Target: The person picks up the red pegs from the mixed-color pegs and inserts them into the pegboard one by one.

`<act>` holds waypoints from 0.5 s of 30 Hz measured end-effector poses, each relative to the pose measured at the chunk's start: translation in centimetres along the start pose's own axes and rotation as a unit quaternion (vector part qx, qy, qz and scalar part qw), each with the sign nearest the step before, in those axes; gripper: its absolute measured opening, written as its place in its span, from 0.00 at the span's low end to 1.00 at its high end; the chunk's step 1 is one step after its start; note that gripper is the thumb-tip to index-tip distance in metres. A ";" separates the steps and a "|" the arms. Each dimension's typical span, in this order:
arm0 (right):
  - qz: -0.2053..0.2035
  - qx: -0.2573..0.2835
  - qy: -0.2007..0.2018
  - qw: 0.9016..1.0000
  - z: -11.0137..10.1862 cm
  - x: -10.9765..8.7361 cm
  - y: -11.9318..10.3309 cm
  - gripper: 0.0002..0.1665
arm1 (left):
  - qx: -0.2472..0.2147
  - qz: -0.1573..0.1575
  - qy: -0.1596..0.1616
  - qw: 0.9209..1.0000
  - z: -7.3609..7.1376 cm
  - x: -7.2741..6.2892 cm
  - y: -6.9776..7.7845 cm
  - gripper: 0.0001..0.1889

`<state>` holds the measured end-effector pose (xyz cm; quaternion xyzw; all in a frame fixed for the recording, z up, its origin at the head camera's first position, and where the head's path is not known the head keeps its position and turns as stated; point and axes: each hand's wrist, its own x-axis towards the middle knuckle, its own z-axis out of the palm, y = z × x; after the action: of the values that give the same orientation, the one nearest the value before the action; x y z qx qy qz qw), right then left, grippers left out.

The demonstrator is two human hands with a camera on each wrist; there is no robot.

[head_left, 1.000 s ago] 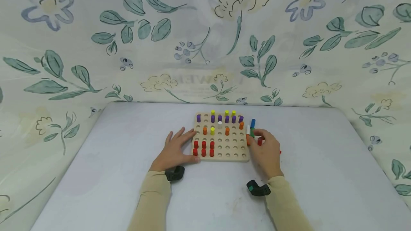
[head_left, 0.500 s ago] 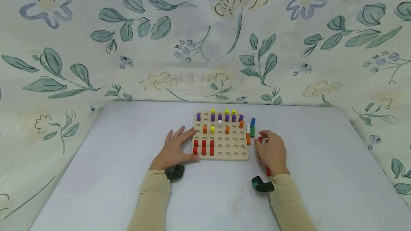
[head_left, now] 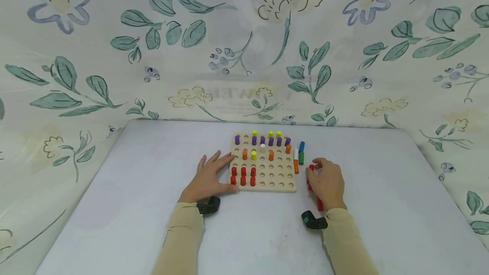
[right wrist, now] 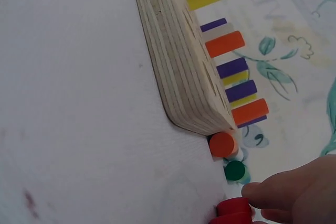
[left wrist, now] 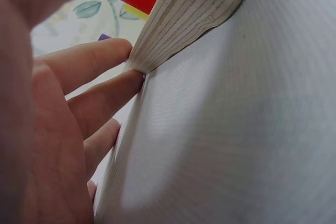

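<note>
A wooden pegboard (head_left: 275, 189) lies flat, with red, orange, yellow, purple and white pegs standing in some holes. My left hand (head_left: 206, 181) is spread at its left side, fingertips on the edge and thumb at the near left corner. In the left wrist view, straight fingers (left wrist: 107, 100) meet the board's striped side (left wrist: 184, 19). Right of the board, my right hand (head_left: 328, 183) has thumb and forefinger curled at a red peg (head_left: 311, 167). More red pegs (head_left: 320, 204) lie beneath the palm, partly hidden. The right wrist view shows a fingertip (right wrist: 257, 193) against a red peg (right wrist: 233, 206).
Along the board's right edge lie a white peg (head_left: 296, 153), an orange peg (head_left: 296, 166), a blue peg (head_left: 302, 146) and a green peg (head_left: 301, 158). A floral cloth (head_left: 229, 54) hangs behind the white table (head_left: 153, 152).
My right hand has moved away from the green peg, right to the red pegs. The green peg now lies untouched below the blue one. My left hand has stayed on the board.
</note>
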<state>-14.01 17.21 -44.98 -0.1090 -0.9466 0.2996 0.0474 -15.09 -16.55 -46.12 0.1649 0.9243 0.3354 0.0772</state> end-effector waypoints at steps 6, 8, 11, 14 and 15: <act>0.001 -0.013 -0.004 1.000 0.2 0.0 0.1 0.23 | 0.001 -0.006 -0.002 1.000 0.0 0.0 0.2 0.52; 0.001 -0.015 -0.003 1.000 0.3 0.0 0.1 0.23 | 0.001 -0.009 -0.001 1.000 0.1 0.0 0.2 0.52; -0.002 -0.019 -0.001 1.000 0.6 0.1 0.3 0.22 | 0.000 -0.011 0.001 1.000 0.1 -0.1 0.1 0.52; -0.007 -0.024 0.002 1.000 0.7 0.2 0.4 0.21 | -0.002 -0.009 0.003 1.000 0.1 -0.1 0.1 0.52; -0.008 -0.024 0.002 1.000 0.7 0.2 0.4 0.21 | -0.003 -0.008 0.004 1.000 0.1 -0.1 0.1 0.52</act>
<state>-14.23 17.23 -45.79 -0.1035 -0.9544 0.2758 0.0490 -14.99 -16.42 -46.12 0.1562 0.9250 0.3379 0.0764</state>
